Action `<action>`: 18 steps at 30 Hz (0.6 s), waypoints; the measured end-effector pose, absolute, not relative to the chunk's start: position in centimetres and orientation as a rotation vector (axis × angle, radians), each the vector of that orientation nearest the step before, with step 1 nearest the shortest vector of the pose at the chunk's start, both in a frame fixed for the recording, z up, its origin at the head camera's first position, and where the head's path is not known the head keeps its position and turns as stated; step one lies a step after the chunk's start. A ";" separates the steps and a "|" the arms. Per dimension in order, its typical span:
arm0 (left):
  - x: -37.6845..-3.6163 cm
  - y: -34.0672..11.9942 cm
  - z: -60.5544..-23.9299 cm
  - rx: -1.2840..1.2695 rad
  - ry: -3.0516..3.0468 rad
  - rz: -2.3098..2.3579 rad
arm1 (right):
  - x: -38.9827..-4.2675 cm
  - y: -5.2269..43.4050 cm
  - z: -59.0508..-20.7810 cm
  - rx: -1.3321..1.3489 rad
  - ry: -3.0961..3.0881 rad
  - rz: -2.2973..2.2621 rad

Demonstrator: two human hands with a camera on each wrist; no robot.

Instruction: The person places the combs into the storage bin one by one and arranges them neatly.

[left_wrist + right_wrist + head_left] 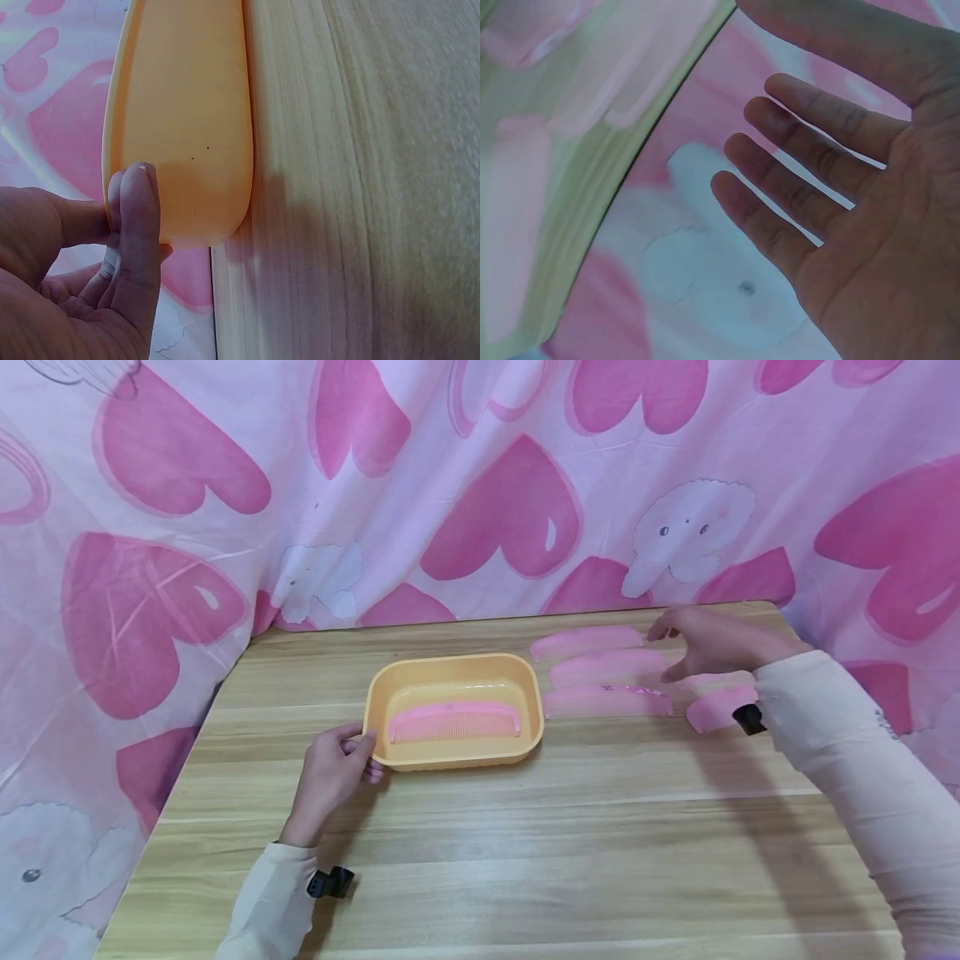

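A pink comb (453,720) lies inside a yellow-orange plastic basin (457,758), teeth toward the near side. My left hand (335,774) pinches the basin's left end at the rim; in the left wrist view the thumb is on one side of the basin wall (184,112) and the fingers on the other. Over the right part of the table, my right hand (712,642) hovers with fingers spread and holds nothing. Close to its fingertips are the right ends of several pink combs, among them a back comb (588,642), a middle comb (606,669) and a front comb (607,701).
Under the right wrist lie more pink combs, one of them a wide comb (717,708) partly covered by the sleeve and wrist camera. Everything rests on a wood-grain table (525,860). A pink curtain with hearts (502,518) hangs along the table's back and side edges.
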State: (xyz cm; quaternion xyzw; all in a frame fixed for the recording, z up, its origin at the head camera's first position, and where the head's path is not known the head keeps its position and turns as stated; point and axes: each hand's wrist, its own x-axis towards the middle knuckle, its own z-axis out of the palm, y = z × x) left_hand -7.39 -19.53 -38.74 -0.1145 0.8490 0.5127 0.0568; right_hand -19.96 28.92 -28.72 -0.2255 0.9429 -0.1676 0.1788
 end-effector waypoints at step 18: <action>-7.4 -19.6 -38.8 -0.346 2.559 1.571 | -19.4 38.3 -32.6 -0.649 2.784 -0.358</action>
